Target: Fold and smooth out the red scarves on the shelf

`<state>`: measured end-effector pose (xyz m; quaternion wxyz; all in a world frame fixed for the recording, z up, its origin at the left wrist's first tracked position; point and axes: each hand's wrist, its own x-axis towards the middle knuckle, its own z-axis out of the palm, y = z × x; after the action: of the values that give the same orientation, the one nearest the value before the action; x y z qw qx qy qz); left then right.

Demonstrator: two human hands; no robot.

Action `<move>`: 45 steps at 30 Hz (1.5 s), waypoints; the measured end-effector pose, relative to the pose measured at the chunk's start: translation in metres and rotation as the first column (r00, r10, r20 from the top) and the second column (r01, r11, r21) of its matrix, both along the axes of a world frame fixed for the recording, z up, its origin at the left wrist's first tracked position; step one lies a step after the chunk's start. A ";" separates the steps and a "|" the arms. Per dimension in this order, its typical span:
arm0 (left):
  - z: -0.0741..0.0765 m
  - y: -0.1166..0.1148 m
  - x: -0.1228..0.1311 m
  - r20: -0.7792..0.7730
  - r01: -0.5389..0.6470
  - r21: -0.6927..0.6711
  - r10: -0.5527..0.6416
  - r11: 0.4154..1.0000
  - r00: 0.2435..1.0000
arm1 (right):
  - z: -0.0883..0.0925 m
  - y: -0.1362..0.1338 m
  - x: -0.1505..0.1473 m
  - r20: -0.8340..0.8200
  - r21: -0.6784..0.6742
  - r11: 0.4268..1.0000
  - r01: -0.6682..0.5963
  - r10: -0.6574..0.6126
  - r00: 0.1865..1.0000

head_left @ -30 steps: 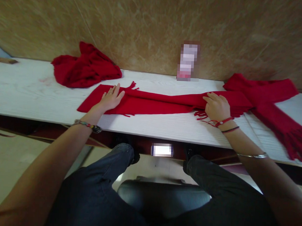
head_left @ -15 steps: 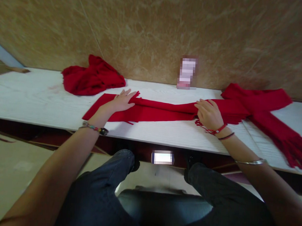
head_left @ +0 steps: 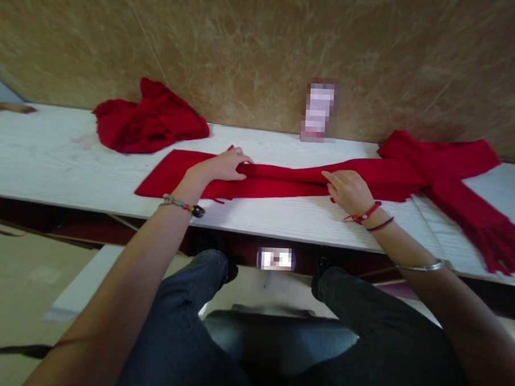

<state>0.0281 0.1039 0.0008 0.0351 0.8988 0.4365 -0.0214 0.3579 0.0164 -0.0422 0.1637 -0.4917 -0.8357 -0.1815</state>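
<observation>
A red fringed scarf [head_left: 278,189] lies lengthwise across the white tabletop, with a folded strip running along its middle. My left hand [head_left: 228,165] is bent over the scarf's left half, thumb and fingers closing round the end of that strip. Further right, my right hand [head_left: 350,190] has its thumb and fingers on the same strip, the index finger stretched along the cloth. Its curled fingers are partly hidden. Beyond this hand the layered red cloth continues, with a second fringed scarf [head_left: 466,196] touching its right end.
A crumpled red cloth [head_left: 152,123] sits at the back left against the brown marbled wall [head_left: 246,56]. A blurred-out upright item [head_left: 319,110] leans on the wall. Below the white tabletop [head_left: 282,219] edge, a blurred-out phone-like item [head_left: 275,258] lies between my knees.
My left hand has slid right along the scarf and gone from flat to curled round the fold. My right hand has shifted slightly left, its index finger now extended. The view has tilted a little.
</observation>
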 end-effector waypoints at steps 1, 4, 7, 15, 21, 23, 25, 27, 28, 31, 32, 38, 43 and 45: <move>-0.001 0.000 0.000 0.008 -0.003 0.009 0.003 1.000 1.000 | 0.000 0.000 0.000 -0.005 -0.005 1.000 0.002 -0.002 1.000; -0.003 0.000 0.000 0.007 -0.008 0.008 0.008 1.000 1.000 | -0.001 0.000 0.000 -0.009 -0.027 1.000 0.015 -0.015 1.000; -0.001 -0.001 -0.001 -0.004 0.005 0.053 -0.005 0.999 1.000 | 0.000 0.000 -0.001 -0.030 -0.028 0.999 0.044 -0.045 0.999; 0.027 -0.020 0.007 -0.174 0.148 0.104 -0.128 0.984 0.976 | 0.003 -0.004 -0.002 -0.109 0.010 0.993 0.114 -0.112 0.988; 0.021 -0.044 0.026 -0.294 0.110 -0.096 -0.134 0.989 0.946 | 0.004 -0.004 -0.002 -0.031 -0.026 0.995 0.091 -0.092 0.995; 0.017 -0.049 0.032 -0.313 0.064 -0.106 -0.094 0.992 0.945 | 0.002 -0.002 0.000 0.001 -0.029 0.998 0.051 -0.051 0.999; 0.014 -0.050 0.035 -0.315 0.039 -0.101 -0.069 0.994 0.947 | -0.001 -0.001 0.002 0.021 -0.019 1.000 0.001 0.000 1.000; 0.015 -0.049 0.034 -0.311 0.039 -0.083 -0.063 0.996 0.948 | -0.002 -0.001 0.004 0.023 -0.007 0.999 -0.038 0.038 0.999; 0.017 -0.047 0.033 -0.303 0.042 -0.055 -0.057 0.998 0.951 | -0.002 -0.002 0.005 0.014 0.000 0.999 -0.043 0.043 0.999; 0.028 -0.045 0.027 -0.235 0.034 0.084 -0.014 0.996 0.972 | 0.000 -0.004 0.007 -0.060 0.045 0.999 -0.011 0.014 0.998; 0.031 -0.047 0.026 -0.217 0.028 0.107 -0.004 0.994 0.976 | 0.001 -0.004 0.008 -0.092 0.066 0.998 0.002 0.004 0.996; 0.031 -0.066 0.034 -0.336 0.027 -0.190 -0.091 0.981 0.938 | -0.002 -0.002 0.016 -0.044 0.048 0.992 -0.116 0.118 0.992; 0.029 -0.075 0.046 -0.329 0.011 -0.165 -0.065 0.986 0.942 | -0.005 0.000 0.018 0.030 0.020 0.988 -0.151 0.150 0.988; 0.027 -0.078 0.050 -0.289 0.064 -0.147 -0.105 0.987 0.952 | -0.004 -0.001 0.018 0.037 0.032 0.987 -0.157 0.156 0.987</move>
<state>0.0780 0.0264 0.0282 0.0296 0.8988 0.3954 -0.1868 0.3760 0.0158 -0.0460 0.1715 -0.4186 -0.8711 -0.1912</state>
